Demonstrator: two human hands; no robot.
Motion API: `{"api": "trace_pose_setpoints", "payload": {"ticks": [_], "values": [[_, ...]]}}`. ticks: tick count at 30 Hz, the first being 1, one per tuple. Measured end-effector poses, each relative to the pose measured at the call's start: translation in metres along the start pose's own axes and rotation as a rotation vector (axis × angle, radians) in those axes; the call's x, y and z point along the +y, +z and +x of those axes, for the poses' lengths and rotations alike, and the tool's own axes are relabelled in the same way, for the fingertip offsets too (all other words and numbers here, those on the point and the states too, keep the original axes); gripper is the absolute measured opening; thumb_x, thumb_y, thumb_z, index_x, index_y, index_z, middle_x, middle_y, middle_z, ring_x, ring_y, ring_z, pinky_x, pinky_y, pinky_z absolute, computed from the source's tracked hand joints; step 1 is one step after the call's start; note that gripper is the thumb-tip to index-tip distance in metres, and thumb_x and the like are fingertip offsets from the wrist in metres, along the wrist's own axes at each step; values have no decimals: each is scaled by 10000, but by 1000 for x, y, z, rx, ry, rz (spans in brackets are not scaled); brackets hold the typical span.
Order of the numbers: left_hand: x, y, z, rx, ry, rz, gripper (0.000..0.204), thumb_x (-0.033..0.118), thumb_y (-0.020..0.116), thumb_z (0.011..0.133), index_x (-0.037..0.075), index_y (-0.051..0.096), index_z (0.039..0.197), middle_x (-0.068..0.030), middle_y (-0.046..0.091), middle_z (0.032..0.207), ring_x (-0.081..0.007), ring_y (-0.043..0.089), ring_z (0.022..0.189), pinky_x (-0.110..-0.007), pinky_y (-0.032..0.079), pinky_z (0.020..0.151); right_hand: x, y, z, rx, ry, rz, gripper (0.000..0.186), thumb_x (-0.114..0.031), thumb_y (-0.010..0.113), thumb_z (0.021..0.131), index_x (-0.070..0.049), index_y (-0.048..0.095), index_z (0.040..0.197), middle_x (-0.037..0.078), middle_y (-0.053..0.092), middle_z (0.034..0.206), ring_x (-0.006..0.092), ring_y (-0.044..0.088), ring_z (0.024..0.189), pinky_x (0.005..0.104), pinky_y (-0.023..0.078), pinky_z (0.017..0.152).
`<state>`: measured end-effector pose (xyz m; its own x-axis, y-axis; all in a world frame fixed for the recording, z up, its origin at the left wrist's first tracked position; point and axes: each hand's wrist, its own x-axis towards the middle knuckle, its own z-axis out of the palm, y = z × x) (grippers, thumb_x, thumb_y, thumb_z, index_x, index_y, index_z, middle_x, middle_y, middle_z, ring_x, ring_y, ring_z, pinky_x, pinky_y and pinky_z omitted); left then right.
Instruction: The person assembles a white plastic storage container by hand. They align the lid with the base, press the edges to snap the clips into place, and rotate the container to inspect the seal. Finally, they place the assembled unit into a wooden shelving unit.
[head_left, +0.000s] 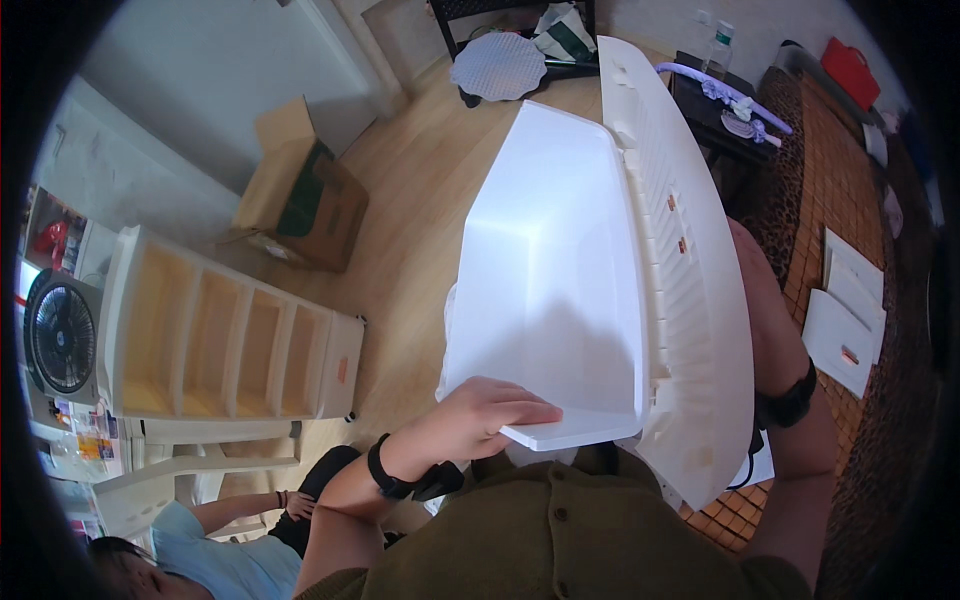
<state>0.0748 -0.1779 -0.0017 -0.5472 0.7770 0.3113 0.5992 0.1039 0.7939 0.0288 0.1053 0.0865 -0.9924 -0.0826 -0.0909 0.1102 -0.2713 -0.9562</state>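
A deep white plastic drawer (pixel 545 215), with nothing inside, tilts in front of my body. Along its right side runs a long curved cream front panel (pixel 695 250) with small orange marks. My left hand (pixel 500 408) is closed round the drawer's near rim, thumb lying along the edge. On the other side, my right hand (pixel 750 265) reaches behind the panel; its fingers are hidden there. Dark bands circle both my wrists.
At left stands a cream storage frame (pixel 235 330) on casters, its compartments open. Beyond it are a cardboard box (pixel 310 205) and a fan (pixel 62 330). A seated person (pixel 225 545) is at lower left. White panels (pixel 845 300) lie on a brown mat at right.
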Motion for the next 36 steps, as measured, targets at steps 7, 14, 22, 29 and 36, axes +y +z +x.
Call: {"api": "trace_pose_setpoints", "payload": {"ticks": [7, 14, 22, 29, 36], "values": [[5, -2, 11, -66, 18, 9, 401, -44, 587, 677, 43, 606, 1068, -112, 641, 885, -321, 605, 763, -404, 488, 657, 5, -13, 14, -120, 93, -12, 287, -219, 475, 946, 8, 556, 1103, 25, 627, 796, 42, 586, 601, 168, 483, 495], [9, -4, 26, -234, 6, 38, 397, -26, 584, 685, 41, 586, 1076, -115, 629, 936, -317, 607, 822, -406, 484, 675, 6, -32, 23, -158, 173, -35, 259, -239, 509, 924, -2, 564, 1013, 22, 605, 652, 64, 548, 428, 163, 451, 396], [6, 14, 40, -247, 53, 21, 180, 49, 597, 772, 41, 566, 949, -112, 610, 792, -345, 586, 724, -446, 455, 636, 12, -20, 19, -75, 231, -304, 215, -252, 565, 887, -40, 587, 858, -13, 528, 608, 54, 479, 420, 190, 396, 367], [22, -15, 22, -443, -215, -612, 1272, 635, 784, 561, 31, 126, 1465, -166, 344, 1427, -289, 445, 1253, -411, 432, 995, -1, 16, 26, -173, 193, -526, 253, -242, 556, 897, 4, 582, 844, -10, 505, 567, 59, 467, 380, 197, 367, 356], [77, -49, 8, 387, -687, -1140, 828, 287, 685, 776, -61, 265, 1399, -211, 471, 1303, -283, 532, 1153, -408, 449, 965, -31, 89, 49, -498, 236, -762, 354, -319, 538, 926, 22, 590, 847, 57, 549, 595, 99, 500, 390, 235, 400, 382]]}}
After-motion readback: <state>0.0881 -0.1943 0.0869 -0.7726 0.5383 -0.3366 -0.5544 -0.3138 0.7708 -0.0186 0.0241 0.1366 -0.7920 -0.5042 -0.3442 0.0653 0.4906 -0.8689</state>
